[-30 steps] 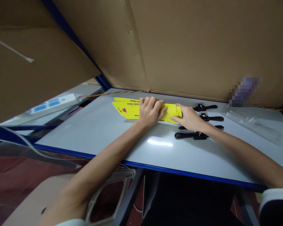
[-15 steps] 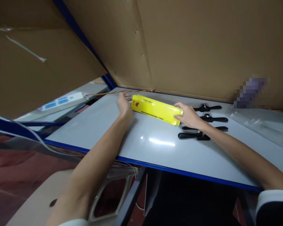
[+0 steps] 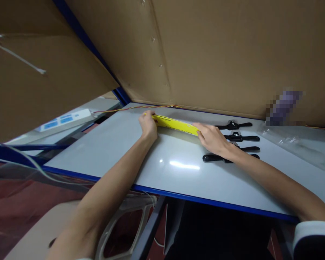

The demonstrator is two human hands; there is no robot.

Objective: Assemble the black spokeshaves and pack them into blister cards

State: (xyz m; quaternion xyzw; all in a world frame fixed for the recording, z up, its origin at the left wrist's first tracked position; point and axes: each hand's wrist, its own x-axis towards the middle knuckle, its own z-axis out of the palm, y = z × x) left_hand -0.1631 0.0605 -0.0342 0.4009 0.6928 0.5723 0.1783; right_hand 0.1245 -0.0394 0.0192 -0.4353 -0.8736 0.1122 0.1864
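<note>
Yellow cardboard packaging (image 3: 176,125), long and narrow, is held above the far part of the pale tabletop (image 3: 157,173), left of the black spokeshaves (image 3: 250,138). Its visible face is tipped so that it shows as a slim band, sloping down towards the right, with dark lettering too small to read. A paler edge runs along its top.

The left hand (image 3: 148,124) is clamped on the left end, its fingers bent over it; the right hand (image 3: 211,138) grips the right end, fingers close together and the thumb on the near side. Both ends are partly hidden by the hands.

Four spokeshaves lie in a rough column on the tabletop, handles pointing left and right. The right hand and forearm cover parts of them, mostly the nearer ones. Right of them lies a clear plastic bag (image 3: 294,144), with a blurred purple item (image 3: 284,107) at its far end. Brown cardboard (image 3: 219,54) rises behind the tabletop, and a red and yellow wire (image 3: 135,107) runs along its foot towards a white power strip (image 3: 65,120) at left.
</note>
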